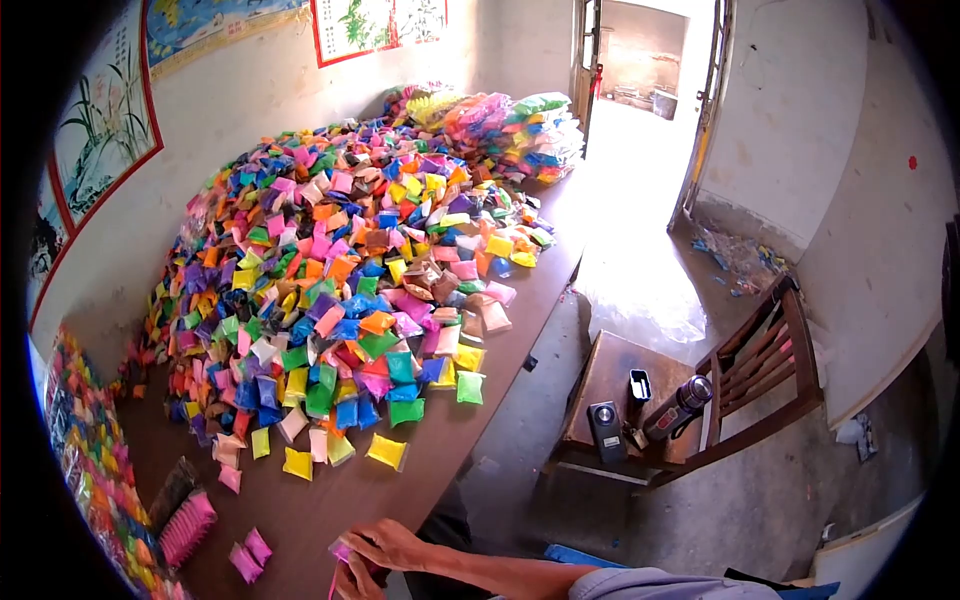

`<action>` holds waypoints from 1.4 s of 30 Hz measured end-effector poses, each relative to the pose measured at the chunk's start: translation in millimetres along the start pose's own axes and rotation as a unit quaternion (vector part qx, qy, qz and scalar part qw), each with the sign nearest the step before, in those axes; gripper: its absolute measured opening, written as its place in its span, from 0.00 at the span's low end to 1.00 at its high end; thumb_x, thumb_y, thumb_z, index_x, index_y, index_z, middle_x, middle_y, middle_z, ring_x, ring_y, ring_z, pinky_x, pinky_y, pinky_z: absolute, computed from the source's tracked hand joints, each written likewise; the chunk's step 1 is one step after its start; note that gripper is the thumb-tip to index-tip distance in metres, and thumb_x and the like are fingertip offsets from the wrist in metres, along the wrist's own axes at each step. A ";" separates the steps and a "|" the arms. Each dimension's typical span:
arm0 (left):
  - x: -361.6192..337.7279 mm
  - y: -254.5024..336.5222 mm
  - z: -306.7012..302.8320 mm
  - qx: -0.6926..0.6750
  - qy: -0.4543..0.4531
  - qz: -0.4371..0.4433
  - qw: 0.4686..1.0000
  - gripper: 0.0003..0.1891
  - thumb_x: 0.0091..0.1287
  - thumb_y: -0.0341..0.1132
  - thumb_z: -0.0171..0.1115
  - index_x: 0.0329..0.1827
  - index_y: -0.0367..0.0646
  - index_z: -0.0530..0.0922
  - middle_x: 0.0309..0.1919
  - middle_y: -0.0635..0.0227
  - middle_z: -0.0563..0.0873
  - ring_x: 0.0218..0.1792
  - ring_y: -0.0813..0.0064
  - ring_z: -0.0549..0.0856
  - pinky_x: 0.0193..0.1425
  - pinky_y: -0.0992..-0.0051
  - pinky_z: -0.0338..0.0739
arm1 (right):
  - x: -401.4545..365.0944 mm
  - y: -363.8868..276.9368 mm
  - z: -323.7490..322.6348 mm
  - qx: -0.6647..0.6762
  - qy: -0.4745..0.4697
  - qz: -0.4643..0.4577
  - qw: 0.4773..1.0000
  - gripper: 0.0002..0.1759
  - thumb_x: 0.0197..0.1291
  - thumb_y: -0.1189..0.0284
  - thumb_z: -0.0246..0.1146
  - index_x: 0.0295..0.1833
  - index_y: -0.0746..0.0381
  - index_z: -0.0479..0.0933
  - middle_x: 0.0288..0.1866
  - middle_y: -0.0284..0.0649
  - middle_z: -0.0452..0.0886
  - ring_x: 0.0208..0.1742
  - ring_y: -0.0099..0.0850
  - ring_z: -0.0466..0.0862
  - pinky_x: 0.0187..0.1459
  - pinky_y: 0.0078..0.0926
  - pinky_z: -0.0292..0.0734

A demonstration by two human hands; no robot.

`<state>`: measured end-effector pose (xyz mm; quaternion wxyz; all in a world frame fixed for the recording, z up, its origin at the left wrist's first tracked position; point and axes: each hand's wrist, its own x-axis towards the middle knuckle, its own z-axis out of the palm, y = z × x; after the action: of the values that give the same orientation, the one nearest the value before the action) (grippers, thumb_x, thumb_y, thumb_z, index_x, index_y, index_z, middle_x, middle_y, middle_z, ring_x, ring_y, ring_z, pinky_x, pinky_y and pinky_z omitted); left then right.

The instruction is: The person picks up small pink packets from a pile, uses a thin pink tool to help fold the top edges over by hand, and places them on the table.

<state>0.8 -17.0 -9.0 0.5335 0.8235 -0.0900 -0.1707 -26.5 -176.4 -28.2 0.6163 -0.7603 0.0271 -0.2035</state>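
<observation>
At the bottom edge, my right hand [392,545] is closed, its fingertips pinching a small pink-purple packet [340,551]. My left hand [358,580] is just below it, partly cut off by the frame, with its fingers closed at the same packet. A thin pink strip [332,588] hangs beside the left fingers. Two pink packets [250,556] lie on the brown table [330,505] to the left of my hands. Farther left is a pink ribbed bundle [187,528], possibly a row of packets, beside a dark clear-wrapped one [172,492].
A large heap of colourful packets [340,260] covers much of the table, with filled plastic bags [530,135] behind. More packets [90,450] stand along the left edge. Right of the table, a wooden chair [770,375] adjoins a stool [610,365] bearing a flask [682,407] and a dark device [606,430].
</observation>
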 end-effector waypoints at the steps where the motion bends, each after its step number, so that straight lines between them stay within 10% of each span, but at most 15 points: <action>1: -14.3 40.7 6.4 -0.044 -0.013 0.019 0.999 0.28 0.87 0.53 0.62 0.70 0.34 0.84 0.53 0.61 0.91 0.51 0.68 0.88 0.53 0.69 0.85 | 0.1 0.2 0.9 0.033 0.007 0.040 0.999 0.21 0.86 0.59 0.58 0.59 0.65 0.87 0.49 0.54 0.91 0.44 0.51 0.91 0.44 0.45 0.85; 3: 3.6 -3.5 14.3 -0.038 0.023 0.170 0.984 0.30 0.86 0.54 0.62 0.73 0.33 0.82 0.54 0.61 0.91 0.51 0.69 0.87 0.55 0.71 0.84 | 1.8 -10.9 -2.4 0.028 0.016 0.065 0.997 0.20 0.85 0.60 0.58 0.59 0.65 0.87 0.49 0.54 0.91 0.43 0.52 0.90 0.43 0.44 0.85; 6: 10.5 -27.3 7.4 -0.061 -0.022 0.009 0.998 0.30 0.87 0.53 0.61 0.74 0.33 0.81 0.57 0.58 0.90 0.52 0.67 0.87 0.56 0.69 0.83 | -1.0 -9.9 4.1 -0.017 0.061 0.035 0.997 0.20 0.85 0.60 0.59 0.57 0.66 0.86 0.48 0.55 0.90 0.41 0.55 0.89 0.42 0.45 0.84; 9: -1.7 -20.4 10.3 -0.008 0.053 0.140 0.989 0.30 0.88 0.52 0.60 0.74 0.31 0.80 0.59 0.54 0.90 0.50 0.64 0.86 0.53 0.64 0.84 | 0.7 0.5 13.4 -0.082 0.091 -0.040 0.992 0.21 0.85 0.58 0.59 0.54 0.67 0.85 0.46 0.56 0.89 0.40 0.57 0.88 0.40 0.47 0.83; 19: -9.9 26.3 8.2 -0.056 -0.035 0.046 0.997 0.31 0.88 0.50 0.60 0.82 0.35 0.75 0.70 0.50 0.88 0.65 0.61 0.87 0.65 0.65 0.83 | 0.6 -5.4 2.6 0.020 0.066 0.007 0.998 0.21 0.85 0.58 0.58 0.52 0.68 0.83 0.45 0.56 0.89 0.41 0.53 0.90 0.40 0.44 0.84; 21: -4.5 24.1 22.1 -0.133 0.075 0.044 0.987 0.20 0.85 0.48 0.62 0.52 0.37 0.87 0.36 0.70 0.88 0.36 0.81 0.81 0.38 0.76 0.76 | -0.3 -13.1 -1.5 0.032 0.081 0.016 0.996 0.21 0.85 0.58 0.59 0.53 0.67 0.84 0.45 0.56 0.90 0.41 0.52 0.90 0.40 0.43 0.85; 42: -1.4 11.6 9.0 -0.030 0.055 0.154 0.986 0.21 0.90 0.48 0.56 0.42 0.39 0.80 0.30 0.74 0.82 0.30 0.84 0.76 0.29 0.76 0.72 | -0.5 -12.6 -0.9 0.053 0.108 0.034 0.992 0.23 0.84 0.52 0.60 0.52 0.65 0.80 0.40 0.58 0.87 0.36 0.53 0.88 0.37 0.45 0.82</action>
<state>-3.6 -28.9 -1.5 0.5817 0.7918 -0.1808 -0.0435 -29.9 -174.1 -16.3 0.6557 -0.6989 0.1080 -0.2645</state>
